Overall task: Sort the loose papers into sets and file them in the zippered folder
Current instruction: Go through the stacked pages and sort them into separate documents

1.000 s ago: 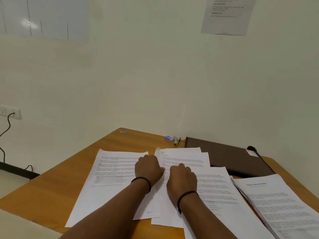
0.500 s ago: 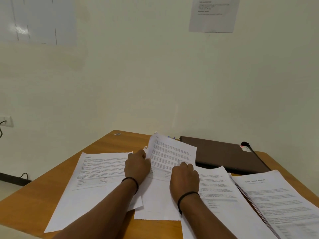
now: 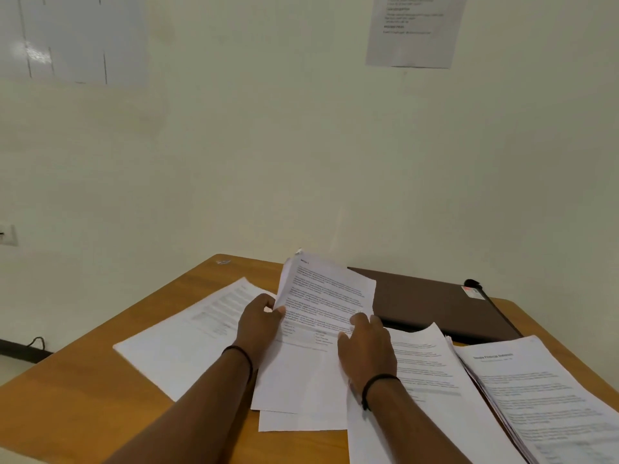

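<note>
Printed white sheets lie spread over a wooden table point(image 3: 83, 406). My left hand point(image 3: 259, 321) pinches the left edge of a printed sheet point(image 3: 326, 296) whose far end is raised and curling off the table. My right hand point(image 3: 366, 349) holds the same sheet at its right side, fingers on top. Another sheet point(image 3: 301, 421) lies under it. One sheet point(image 3: 187, 343) lies to the left, one point(image 3: 425, 373) to the right. A thick stack of papers point(image 3: 542, 396) sits at the far right. The dark brown zippered folder point(image 3: 435, 303) lies closed at the back.
The table stands against a cream wall. A black object point(image 3: 472, 283) rests on the folder's far right corner, beside a small red and white label point(image 3: 470, 291). A notice point(image 3: 413, 28) hangs on the wall. A wall socket point(image 3: 7, 234) is at the left.
Both hands have lifted the middle sheet off the table; its far end now stands higher and curls. The small blue items behind it are now hidden. The view has shifted a little to the right.
</note>
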A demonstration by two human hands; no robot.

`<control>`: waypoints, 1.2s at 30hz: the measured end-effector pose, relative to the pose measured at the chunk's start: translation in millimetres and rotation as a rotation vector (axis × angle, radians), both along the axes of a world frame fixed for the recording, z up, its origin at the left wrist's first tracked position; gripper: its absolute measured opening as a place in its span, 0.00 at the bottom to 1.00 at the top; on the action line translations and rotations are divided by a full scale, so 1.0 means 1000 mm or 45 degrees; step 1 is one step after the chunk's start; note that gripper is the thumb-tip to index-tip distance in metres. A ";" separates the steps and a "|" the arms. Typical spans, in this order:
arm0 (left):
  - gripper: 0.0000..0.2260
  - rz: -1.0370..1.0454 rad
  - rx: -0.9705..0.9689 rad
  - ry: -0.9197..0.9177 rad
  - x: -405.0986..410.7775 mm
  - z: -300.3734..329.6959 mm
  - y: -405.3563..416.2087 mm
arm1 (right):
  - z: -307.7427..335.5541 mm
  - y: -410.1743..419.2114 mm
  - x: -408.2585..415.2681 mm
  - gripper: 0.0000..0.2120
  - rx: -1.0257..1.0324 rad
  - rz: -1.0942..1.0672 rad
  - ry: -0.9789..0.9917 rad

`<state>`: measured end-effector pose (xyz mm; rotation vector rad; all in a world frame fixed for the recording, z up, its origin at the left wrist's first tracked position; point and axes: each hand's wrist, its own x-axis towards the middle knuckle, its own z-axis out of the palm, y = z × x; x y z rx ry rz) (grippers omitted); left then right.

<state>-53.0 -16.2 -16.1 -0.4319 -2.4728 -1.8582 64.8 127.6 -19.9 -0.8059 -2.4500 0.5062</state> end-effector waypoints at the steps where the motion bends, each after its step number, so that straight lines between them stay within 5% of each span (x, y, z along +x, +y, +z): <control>1: 0.08 0.000 0.023 -0.006 0.000 0.000 0.000 | -0.001 0.002 -0.001 0.19 0.002 -0.013 0.011; 5: 0.07 0.086 0.199 -0.003 0.000 -0.009 -0.001 | -0.003 -0.001 -0.006 0.23 -0.063 -0.023 0.149; 11: 0.03 -0.157 0.690 -0.081 0.006 -0.001 -0.016 | 0.005 0.011 -0.013 0.31 -0.276 0.046 0.450; 15: 0.04 -0.231 0.652 -0.045 0.012 0.003 -0.024 | 0.017 0.018 -0.020 0.33 -0.410 0.067 0.535; 24: 0.09 -0.492 0.718 -0.354 0.014 0.003 -0.036 | 0.024 0.032 -0.010 0.10 -0.653 0.121 0.829; 32: 0.12 -0.558 0.752 -0.388 0.010 0.001 -0.035 | 0.018 0.039 -0.003 0.11 -0.864 0.430 0.879; 36: 0.25 -0.597 0.901 -0.551 0.010 0.007 -0.036 | 0.027 0.034 0.002 0.12 -0.941 0.583 0.886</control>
